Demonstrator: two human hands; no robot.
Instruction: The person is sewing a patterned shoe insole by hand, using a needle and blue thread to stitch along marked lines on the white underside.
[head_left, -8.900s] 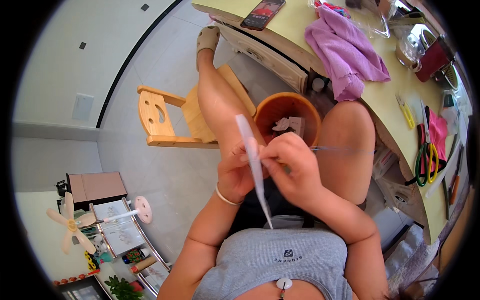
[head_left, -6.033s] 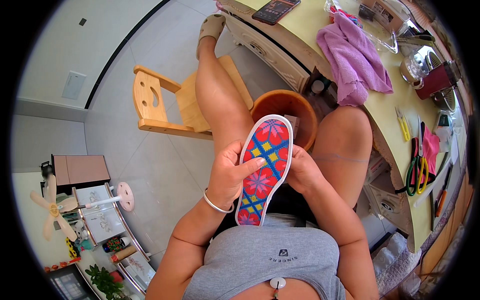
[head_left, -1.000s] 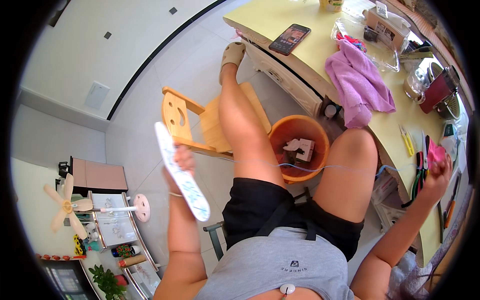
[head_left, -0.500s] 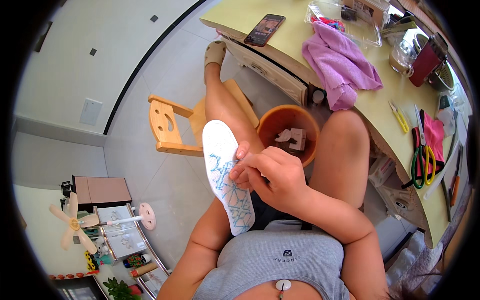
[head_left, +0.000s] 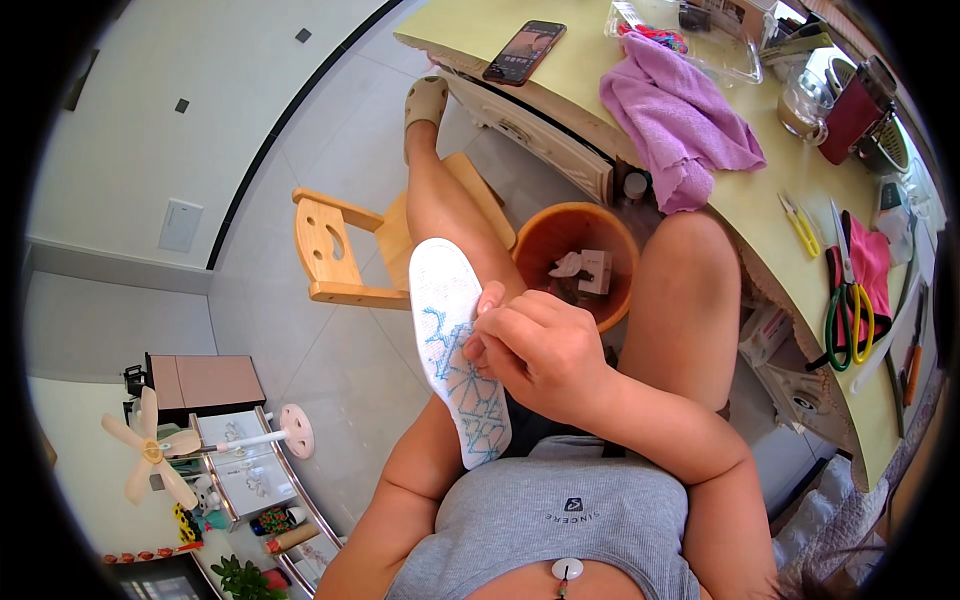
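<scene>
A white insole [head_left: 443, 280] stands tilted over my lap, with blue stitched line patterns across its middle and lower part. My left hand [head_left: 490, 298] grips its right edge; most of that hand is hidden behind the insole and my other hand. My right hand [head_left: 552, 350] is closed in a pinch close against the stitched face, near the upper end of the blue pattern. Whatever sits between its fingertips is too small or hidden to make out.
An orange bucket [head_left: 540, 225] with a small white box stands between my legs, beside a wooden chair [head_left: 325, 245]. On the table [head_left: 740, 215] at right lie a phone [head_left: 524, 52], a purple cloth [head_left: 675, 120], yellow snips [head_left: 800, 226] and scissors [head_left: 848, 320].
My right hand's fingertips have closed in on the insole. The thin strand seen at them before no longer shows. The insole has barely moved.
</scene>
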